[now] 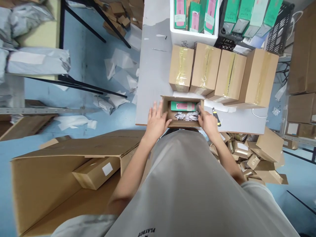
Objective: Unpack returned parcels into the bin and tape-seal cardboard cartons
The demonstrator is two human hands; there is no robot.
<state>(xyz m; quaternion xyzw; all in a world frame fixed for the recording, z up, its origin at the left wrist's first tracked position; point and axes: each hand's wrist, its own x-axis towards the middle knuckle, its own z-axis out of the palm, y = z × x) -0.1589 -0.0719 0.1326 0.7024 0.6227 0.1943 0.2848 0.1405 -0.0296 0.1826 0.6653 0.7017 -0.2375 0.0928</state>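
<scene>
An open cardboard box sits at the near edge of the table in front of me. Inside it lie a green and pink product box along the far side and crumpled paper nearer to me. My left hand is flat at the box's left wall, its fingers spread and pointing away from me. At the opposite end, my right hand grips the right wall, with its fingertips over the edge. A black and yellow utility knife lies on the table just right of that hand.
Several taped cartons stand in a row behind the open box. Beyond them are a white bin and a black crate of green boxes. A large open carton is at my left. Small cartons are piled at right.
</scene>
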